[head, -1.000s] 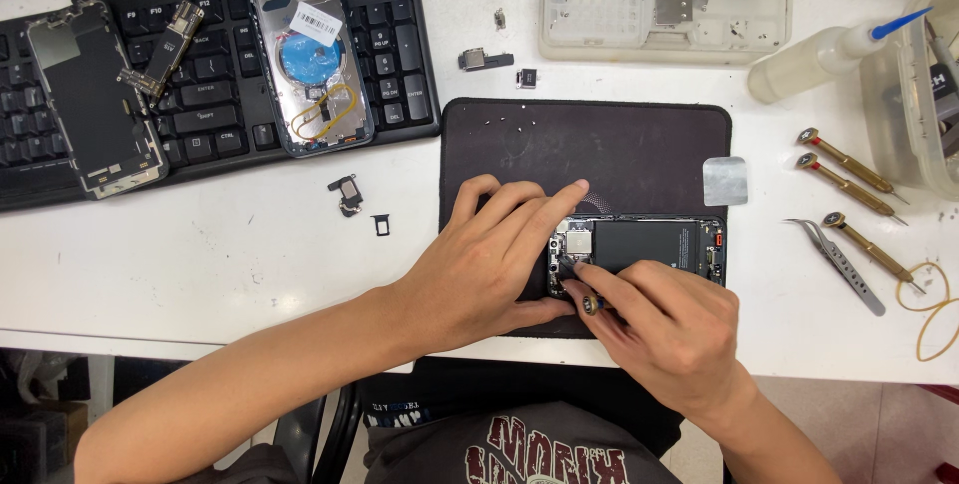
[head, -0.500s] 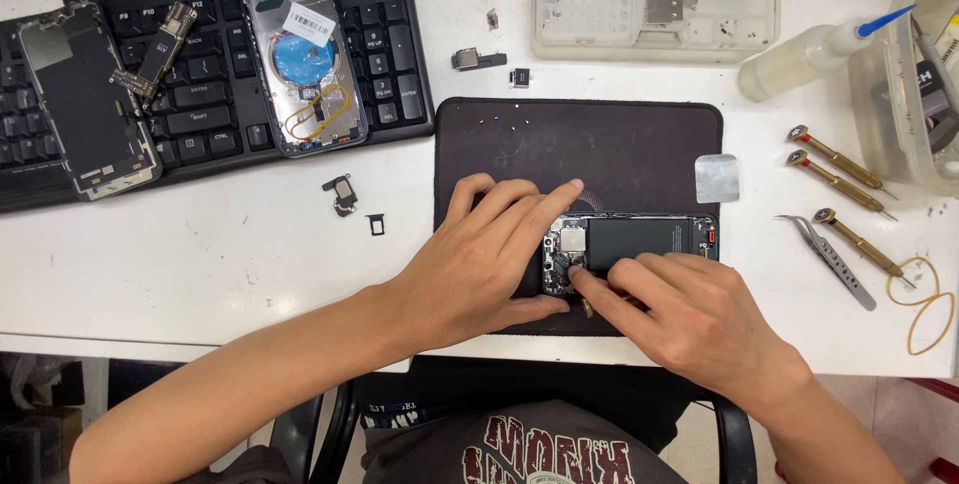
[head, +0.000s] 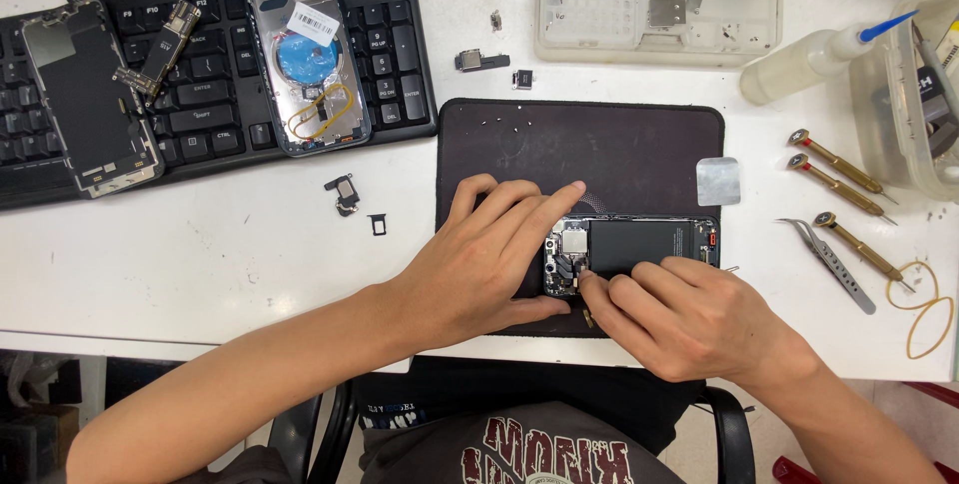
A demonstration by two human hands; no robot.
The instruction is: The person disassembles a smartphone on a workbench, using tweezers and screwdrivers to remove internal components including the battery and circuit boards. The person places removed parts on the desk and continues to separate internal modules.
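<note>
Opened dark smartphone with exposed battery and board (head: 639, 249): near edge of black rubber mat (head: 599, 144). Left hand (head: 489, 254) flat, fingers spread, steadies it as before. Right hand (head: 679, 314) has crept left; fingertips pinched at board connectors, contents hidden.

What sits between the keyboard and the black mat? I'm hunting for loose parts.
In the head view, two small parts lie on the white table: a small metal module and a tiny black frame. Otherwise bare.
</note>
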